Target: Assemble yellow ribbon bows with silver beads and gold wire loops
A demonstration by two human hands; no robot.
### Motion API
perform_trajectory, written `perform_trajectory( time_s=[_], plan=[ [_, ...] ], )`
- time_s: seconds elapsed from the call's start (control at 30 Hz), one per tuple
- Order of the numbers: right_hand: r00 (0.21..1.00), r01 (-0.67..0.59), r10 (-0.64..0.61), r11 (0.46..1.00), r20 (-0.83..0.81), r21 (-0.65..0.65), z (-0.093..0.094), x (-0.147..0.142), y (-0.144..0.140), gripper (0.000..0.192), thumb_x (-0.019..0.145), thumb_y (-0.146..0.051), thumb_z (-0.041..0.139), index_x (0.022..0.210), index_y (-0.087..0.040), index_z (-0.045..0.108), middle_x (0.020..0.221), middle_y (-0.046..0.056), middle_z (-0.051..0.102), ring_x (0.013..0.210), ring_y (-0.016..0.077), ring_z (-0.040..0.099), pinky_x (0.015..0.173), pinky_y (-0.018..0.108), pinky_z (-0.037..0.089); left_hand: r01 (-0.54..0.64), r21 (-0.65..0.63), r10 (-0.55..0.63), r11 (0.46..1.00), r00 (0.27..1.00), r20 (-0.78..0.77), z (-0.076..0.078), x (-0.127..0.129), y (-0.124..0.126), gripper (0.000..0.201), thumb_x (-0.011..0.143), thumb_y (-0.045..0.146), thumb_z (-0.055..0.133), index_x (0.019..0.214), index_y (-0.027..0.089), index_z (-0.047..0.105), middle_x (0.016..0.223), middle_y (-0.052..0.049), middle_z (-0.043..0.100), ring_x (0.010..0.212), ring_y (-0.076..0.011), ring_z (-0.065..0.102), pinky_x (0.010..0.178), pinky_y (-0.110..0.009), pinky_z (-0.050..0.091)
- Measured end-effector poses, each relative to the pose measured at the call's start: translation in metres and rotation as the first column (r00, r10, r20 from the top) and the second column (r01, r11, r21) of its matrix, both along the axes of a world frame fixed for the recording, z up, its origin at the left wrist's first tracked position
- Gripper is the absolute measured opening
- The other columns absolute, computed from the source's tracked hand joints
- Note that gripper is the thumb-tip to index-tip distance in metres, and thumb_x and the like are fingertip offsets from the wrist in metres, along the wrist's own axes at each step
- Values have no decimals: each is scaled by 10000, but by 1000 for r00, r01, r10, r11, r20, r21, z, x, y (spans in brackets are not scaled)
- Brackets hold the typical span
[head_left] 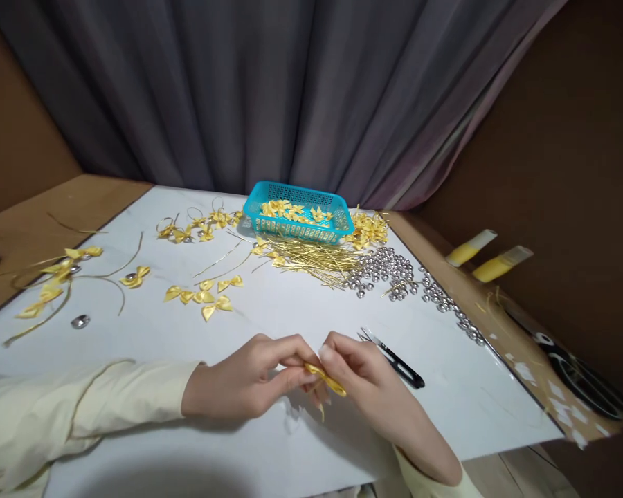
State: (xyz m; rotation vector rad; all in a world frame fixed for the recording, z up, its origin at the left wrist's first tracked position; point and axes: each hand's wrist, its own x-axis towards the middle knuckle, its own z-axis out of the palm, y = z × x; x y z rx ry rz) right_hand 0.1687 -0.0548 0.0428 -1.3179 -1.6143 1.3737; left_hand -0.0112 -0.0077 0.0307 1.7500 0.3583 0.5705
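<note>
Lying between left hand (pixel 257 380) and right hand (pixel 369 384), the yellow ribbon (pixel 330 381) is pinched by both hands.

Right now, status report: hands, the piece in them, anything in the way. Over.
Left grip and right grip: both pinching yellow ribbon piece. Ribbon piece held above white tabletop. Possible obstruction: black-handled snips, lying close by right grip.

Cool, moderate light over the white board (pixel 275 311), dim curtain (pixel 228 90) on the far side, darker brown wall (pixel 561 152) at right, soft shadows on the near side below the left hand (pixel 252 380) and right hand (pixel 368 380), wide-angle stretching of the black scissors (pixel 581 380) at the right edge, fine detail soft
</note>
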Motion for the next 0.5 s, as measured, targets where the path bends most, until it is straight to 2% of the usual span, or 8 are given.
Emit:
perform_trajectory(
  time_s=[0.1,0.17,0.37,0.43,0.5],
  plan=[
    [986,-12,-7,994,-169,-112,2,-7,-1,451,886,-508,471,594,-166,441,544,-9,555,519,85,495,525,203,346,23,-5,-23,1000,1000,1,1,-1,-2,124,925,172,430,946,135,547,844,-86,721,764,-132,684,698,-228,521],
    [972,33,-67,988,-227,-151,4,-8,-2,453,873,-495,500,571,-167,423,506,-21,520,474,71,453,477,198,298,25,-13,-25,1000,1000,14,2,-1,-3,130,928,171,423,943,129,545,840,-95,717,760,-136,679,693,-234,519],
    [937,310,-313,950,-157,-44,4,0,1,512,807,-511,597,506,-157,381,453,-81,281,422,33,209,420,208,172,-27,72,28,997,999,-15,9,-1,-5,159,931,170,408,919,131,562,796,-77,707,735,-130,667,680,-227,511],
    [924,343,-343,939,-170,-32,3,1,3,524,798,-511,612,498,-157,367,439,-83,282,411,27,203,413,203,170,-62,62,63,996,998,-22,10,-2,-4,161,928,176,418,904,127,570,783,-70,702,728,-131,665,677,-226,511],
    [922,311,-323,946,-211,-88,1,1,5,538,807,-541,583,494,-163,362,405,-80,310,377,25,222,391,195,171,-77,47,79,996,997,-28,11,-2,-4,160,924,183,428,906,123,575,777,-67,699,721,-136,663,670,-231,511]
  ],
)
